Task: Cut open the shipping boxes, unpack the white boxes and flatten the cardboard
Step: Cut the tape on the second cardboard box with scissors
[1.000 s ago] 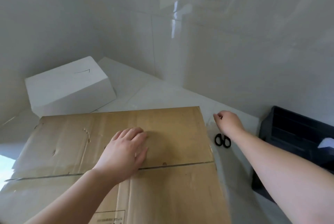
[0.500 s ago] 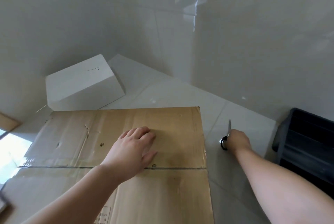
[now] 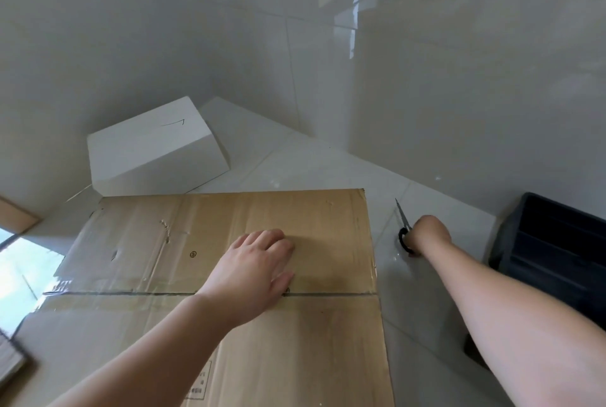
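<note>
Since one second ago, right hand (image 3: 428, 233) has closed around scissors (image 3: 404, 228) for cutting; left hand (image 3: 259, 267), fingers extended, steadies taped shipping box (image 3: 229, 324)

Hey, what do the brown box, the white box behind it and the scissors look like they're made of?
Brown box: corrugated cardboard by the look, matte tan, dented, with glossy clear tape over its seam. White box: probably coated card or cardboard, smooth and matte with crisp edges. Scissors: thin grey blades that look like metal, black handle loops likely plastic, gripped by the right hand.
</note>
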Motion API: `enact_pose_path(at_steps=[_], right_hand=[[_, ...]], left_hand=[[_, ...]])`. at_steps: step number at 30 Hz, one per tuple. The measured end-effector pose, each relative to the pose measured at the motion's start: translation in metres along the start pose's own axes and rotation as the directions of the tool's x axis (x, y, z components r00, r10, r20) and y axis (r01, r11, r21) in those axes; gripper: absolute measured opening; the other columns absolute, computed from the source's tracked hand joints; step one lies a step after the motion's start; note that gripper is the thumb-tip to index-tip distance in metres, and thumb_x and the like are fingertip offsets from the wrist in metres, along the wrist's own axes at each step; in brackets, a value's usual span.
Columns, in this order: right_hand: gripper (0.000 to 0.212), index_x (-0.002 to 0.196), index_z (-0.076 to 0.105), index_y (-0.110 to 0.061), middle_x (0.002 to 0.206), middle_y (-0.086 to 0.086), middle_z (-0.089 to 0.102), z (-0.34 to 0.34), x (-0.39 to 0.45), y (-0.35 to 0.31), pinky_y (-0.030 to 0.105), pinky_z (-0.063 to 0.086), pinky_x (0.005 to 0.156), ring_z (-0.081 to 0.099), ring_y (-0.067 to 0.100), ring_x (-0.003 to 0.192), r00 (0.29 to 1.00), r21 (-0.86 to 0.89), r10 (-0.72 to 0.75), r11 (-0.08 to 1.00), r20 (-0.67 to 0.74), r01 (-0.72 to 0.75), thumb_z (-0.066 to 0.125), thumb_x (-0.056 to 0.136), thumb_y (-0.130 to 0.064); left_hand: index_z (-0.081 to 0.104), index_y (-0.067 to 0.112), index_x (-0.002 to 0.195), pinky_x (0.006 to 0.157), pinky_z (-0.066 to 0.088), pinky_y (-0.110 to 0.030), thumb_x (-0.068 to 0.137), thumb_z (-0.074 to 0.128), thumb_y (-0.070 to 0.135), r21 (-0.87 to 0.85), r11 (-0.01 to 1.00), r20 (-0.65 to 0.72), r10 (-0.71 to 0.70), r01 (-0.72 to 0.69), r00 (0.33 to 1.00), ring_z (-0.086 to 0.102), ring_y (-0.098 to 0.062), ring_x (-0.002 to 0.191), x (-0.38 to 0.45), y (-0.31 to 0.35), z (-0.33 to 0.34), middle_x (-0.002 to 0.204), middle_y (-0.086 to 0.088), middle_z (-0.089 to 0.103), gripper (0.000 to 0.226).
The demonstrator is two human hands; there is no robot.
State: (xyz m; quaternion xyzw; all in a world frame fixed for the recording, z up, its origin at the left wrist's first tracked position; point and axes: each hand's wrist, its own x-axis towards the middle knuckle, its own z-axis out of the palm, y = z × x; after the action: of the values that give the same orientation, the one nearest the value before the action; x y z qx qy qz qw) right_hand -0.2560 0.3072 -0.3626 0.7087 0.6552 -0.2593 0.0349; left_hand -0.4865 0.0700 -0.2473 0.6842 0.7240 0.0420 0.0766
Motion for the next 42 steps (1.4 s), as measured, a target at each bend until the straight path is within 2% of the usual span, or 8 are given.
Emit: enact_pose_path(at_steps=[5,11,14,17,24,30,37,42], right_hand=[[0.012,0.09,0.068,-0.003,0.083,0.016,0.065,-0.041,-0.032,-0.023,0.046,0.059,0.066,0.068,0.036,0.068,0.985,0.259,-0.162,0.951,-0.06,0.172,0.058,0.084,-0.004],[0.009,0.082,0.063,-0.013,0.07,0.006,0.06,-0.086,-0.105,-0.047,0.027,0.041,0.055,0.056,0.025,0.064,0.903,0.095,-0.402,0.903,-0.148,0.418,0.057,0.086,-0.01],[0.021,0.067,0.051,-0.018,0.054,-0.004,0.044,-0.098,-0.146,-0.043,0.02,0.026,0.042,0.036,0.012,0.048,0.883,0.09,-0.423,0.89,-0.201,0.447,0.056,0.086,-0.009],[0.008,0.078,0.061,-0.01,0.056,-0.001,0.048,-0.102,-0.183,-0.023,0.026,0.028,0.05,0.038,0.018,0.054,0.872,0.048,-0.444,0.885,-0.204,0.462,0.06,0.085,-0.014],[0.047,0.104,0.063,-0.02,0.063,-0.005,0.054,-0.098,-0.221,0.027,0.026,0.035,0.055,0.052,0.018,0.065,0.924,-0.153,-0.373,0.921,-0.083,0.358,0.073,0.071,-0.051],[0.026,0.091,0.058,-0.023,0.066,-0.002,0.056,-0.065,-0.208,0.05,0.03,0.037,0.054,0.054,0.023,0.069,0.871,-0.222,-0.468,0.874,-0.15,0.432,0.061,0.076,-0.045],[0.038,0.108,0.058,-0.029,0.083,-0.002,0.057,-0.035,-0.218,0.098,0.032,0.046,0.067,0.06,0.027,0.084,0.785,-0.285,-0.614,0.769,-0.079,0.573,0.051,0.079,-0.052],[0.038,0.108,0.057,-0.028,0.081,-0.003,0.054,-0.031,-0.219,0.107,0.029,0.033,0.061,0.06,0.026,0.084,0.704,-0.311,-0.706,0.69,-0.085,0.654,0.048,0.082,-0.054]], left_hand=[[0.052,0.026,0.129,0.108,0.025,-0.025,0.096,0.043,0.039,-0.016,0.978,0.033,0.206,-0.206,0.978,0.042,-0.014,0.126,0.003,0.019,0.001,0.135,0.008,0.046,0.036],[0.051,0.027,0.127,0.107,0.027,-0.026,0.097,0.038,0.035,-0.039,0.916,0.025,0.4,-0.398,0.916,0.042,-0.013,0.124,0.003,0.039,0.004,0.137,0.009,0.044,0.033],[0.052,0.021,0.127,0.105,0.03,-0.029,0.095,0.042,0.032,-0.052,0.815,0.05,0.58,-0.577,0.813,0.045,-0.021,0.121,-0.01,0.055,0.011,0.134,0.003,0.049,0.036],[0.048,0.017,0.134,0.111,0.024,-0.034,0.094,0.045,0.033,-0.092,0.683,0.131,0.729,-0.724,0.671,0.042,-0.024,0.126,-0.022,0.079,0.02,0.138,-0.002,0.048,0.043],[0.064,0.016,0.113,0.116,0.013,-0.037,0.098,0.037,0.037,0.021,0.641,0.256,0.738,-0.767,0.624,0.045,-0.026,0.118,-0.033,0.112,0.022,0.118,-0.005,0.058,0.037],[0.065,0.017,0.106,0.102,0.023,-0.032,0.097,0.04,0.032,0.065,0.6,0.139,0.786,-0.797,0.603,0.049,-0.023,0.103,-0.029,0.113,0.022,0.105,-0.003,0.057,0.031],[0.06,0.015,0.093,0.093,0.032,-0.03,0.094,0.049,0.038,0.052,0.6,0.151,0.785,-0.798,0.6,0.052,-0.021,0.096,-0.022,0.123,0.024,0.095,0.0,0.057,0.025],[0.06,0.016,0.1,0.097,0.026,-0.027,0.097,0.045,0.041,0.046,0.629,0.236,0.748,-0.776,0.621,0.049,-0.02,0.103,-0.019,0.128,0.024,0.102,0.0,0.057,0.03]])
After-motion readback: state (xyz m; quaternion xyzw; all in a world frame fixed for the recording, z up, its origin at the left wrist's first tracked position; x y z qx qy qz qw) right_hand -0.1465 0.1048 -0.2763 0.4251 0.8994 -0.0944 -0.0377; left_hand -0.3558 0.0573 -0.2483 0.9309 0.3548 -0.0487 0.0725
